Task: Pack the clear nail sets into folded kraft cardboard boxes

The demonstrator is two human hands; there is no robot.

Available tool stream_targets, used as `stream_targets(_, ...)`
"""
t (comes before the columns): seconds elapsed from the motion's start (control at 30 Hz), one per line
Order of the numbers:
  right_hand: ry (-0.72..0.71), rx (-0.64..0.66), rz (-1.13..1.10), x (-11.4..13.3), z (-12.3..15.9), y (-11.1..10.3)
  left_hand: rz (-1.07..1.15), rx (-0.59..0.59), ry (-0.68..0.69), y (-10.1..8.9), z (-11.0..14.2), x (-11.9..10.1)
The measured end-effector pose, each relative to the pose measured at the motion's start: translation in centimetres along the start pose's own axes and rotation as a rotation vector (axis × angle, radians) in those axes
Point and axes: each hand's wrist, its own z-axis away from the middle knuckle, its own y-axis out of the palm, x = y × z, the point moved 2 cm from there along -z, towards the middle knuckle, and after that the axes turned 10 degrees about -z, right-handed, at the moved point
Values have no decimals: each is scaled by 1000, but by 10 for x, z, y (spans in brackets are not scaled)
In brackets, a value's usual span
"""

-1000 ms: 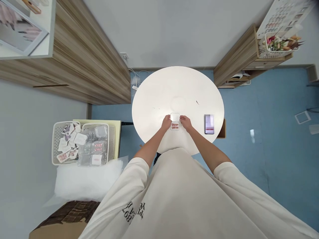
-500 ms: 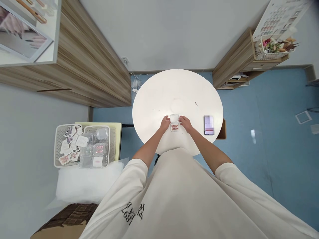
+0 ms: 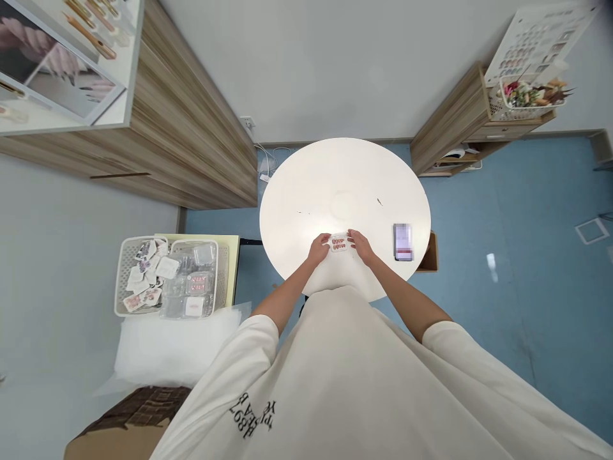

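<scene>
A small clear plastic case of press-on nails (image 3: pixel 339 243), reddish and set in two rows, lies near the front edge of the white round table (image 3: pixel 306 185). Its lid is down over the nails. My left hand (image 3: pixel 318 248) grips the case's left side with bent fingers. On the opposite side, the fingers of my right hand (image 3: pixel 361 245) hold the upper right edge. The undersides of both thumbs are hard to make out at this size.
A phone (image 3: pixel 403 242) with a lit screen lies on the table's right. White baskets (image 3: pixel 221 281) with cards and clear cases stand at left, above a stack of white translucent sheets (image 3: pixel 177 351). Wooden cabinets (image 3: pixel 201 128) flank the table; a brown bin (image 3: pixel 431 252) stands below its right edge.
The case's lid, standing open toward the far side before, has come down over the nails. Both hands stayed at the case's sides. The whole view has shifted slightly.
</scene>
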Motion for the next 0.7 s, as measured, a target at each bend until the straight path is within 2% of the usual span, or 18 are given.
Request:
stream_targets(0.23, 23, 16, 80, -18, 21, -2, 3, 32, -60, 8, 21, 20)
stream_targets(0.4, -41, 74, 288, -35, 21, -6, -93, 43, -40, 9, 33, 23)
stream_targets(0.47, -88, 103, 446, -42, 24, -8, -224, 23, 40, 9, 40, 24)
stream_targets(0.53, -166, 161, 659, -48, 29, -9, -415, 37, 180, 9, 48, 24)
stream_targets(0.6, -228, 226, 905, -52, 35, -8, -641, 108, 313, 11, 56, 24)
stream_targets(0.7, -254, 291, 1207, -55, 41, -7, -954, 233, 397, 14, 63, 25)
